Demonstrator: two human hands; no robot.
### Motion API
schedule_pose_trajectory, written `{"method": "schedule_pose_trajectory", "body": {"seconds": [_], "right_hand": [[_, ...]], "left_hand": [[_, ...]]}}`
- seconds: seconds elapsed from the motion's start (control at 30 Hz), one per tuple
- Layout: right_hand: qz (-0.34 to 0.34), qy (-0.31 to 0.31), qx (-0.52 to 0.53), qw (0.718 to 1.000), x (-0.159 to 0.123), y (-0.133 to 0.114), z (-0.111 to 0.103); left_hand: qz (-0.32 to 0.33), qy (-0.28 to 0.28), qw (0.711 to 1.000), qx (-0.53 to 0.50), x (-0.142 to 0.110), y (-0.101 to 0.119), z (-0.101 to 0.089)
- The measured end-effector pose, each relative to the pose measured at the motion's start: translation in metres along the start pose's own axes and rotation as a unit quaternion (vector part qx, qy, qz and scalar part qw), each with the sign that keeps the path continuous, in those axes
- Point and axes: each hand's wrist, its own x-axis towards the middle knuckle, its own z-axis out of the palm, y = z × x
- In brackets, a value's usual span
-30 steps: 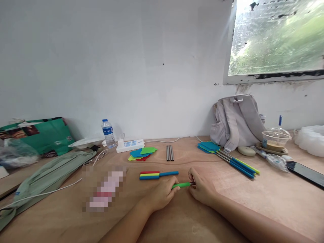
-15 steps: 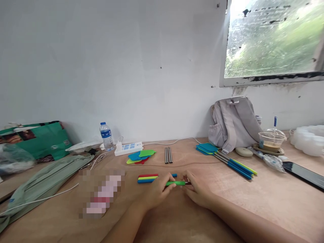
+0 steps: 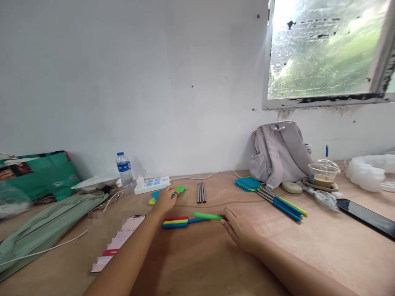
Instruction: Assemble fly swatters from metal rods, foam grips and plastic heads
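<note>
My left hand reaches over the pile of swatter heads. Its fingers are curved and a little apart, with no head visibly lifted. A green swatter head and a blue swatter head show around it; the hand covers part of the pile. My right hand is closed on the end of a green swatter handle, which points left, slightly above the table. Behind it lies a thin blue rod, touching or close to the red, yellow and blue handles lying together.
Several metal tubes stand out behind the handles. Assembled swatters lie to the right, before a backpack. A phone is beside my left forearm. A power strip, bottle, drink cup and dark tablet are around.
My left hand has let go of the green handle and moved left and away from me to the swatter heads. My right hand still holds the handle, now tilted. The view has shifted slightly.
</note>
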Motion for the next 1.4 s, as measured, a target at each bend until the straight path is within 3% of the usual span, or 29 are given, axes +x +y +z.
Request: {"method": "schedule_pose_trajectory", "body": {"seconds": [0.17, 0.4, 0.67, 0.9, 1.0, 1.07, 1.17, 1.23, 1.3, 1.4], "right_hand": [[-0.033, -0.02, -0.016, 0.999, -0.001, 0.0, 0.0], [-0.066, -0.097, -0.017, 0.993, -0.001, -0.011, -0.005], [-0.063, -0.099, -0.029, 0.993, 0.0, -0.01, -0.006], [-0.059, -0.087, -0.006, 0.994, 0.0, -0.007, -0.006], [-0.023, -0.048, 0.068, 0.996, -0.001, -0.004, -0.005], [0.018, -0.002, 0.145, 0.989, -0.003, -0.001, -0.003], [0.064, 0.069, 0.279, 0.956, -0.003, 0.004, 0.002], [0.096, 0.126, 0.348, 0.924, -0.002, 0.007, 0.004], [0.136, 0.194, 0.397, 0.887, 0.001, 0.011, 0.005], [0.191, 0.26, 0.46, 0.827, 0.006, 0.017, 0.003]], "left_hand": [[-0.028, -0.067, 0.996, 0.043, 0.005, -0.026, 0.027], [-0.066, -0.096, 0.991, 0.063, 0.01, -0.021, 0.035], [-0.028, -0.022, 0.999, 0.033, -0.002, -0.009, 0.023], [-0.064, 0.124, 0.989, -0.041, -0.012, 0.011, 0.0], [-0.106, 0.207, 0.967, -0.108, -0.029, 0.035, -0.006], [-0.131, 0.259, 0.908, -0.301, -0.043, 0.055, -0.005], [-0.157, 0.228, 0.821, -0.499, -0.06, 0.079, 0.003], [-0.174, 0.18, 0.782, -0.57, -0.067, 0.09, 0.01], [-0.181, 0.133, 0.767, -0.601, -0.072, 0.095, 0.015], [-0.159, 0.093, 0.783, -0.594, -0.076, 0.099, 0.018]]}}
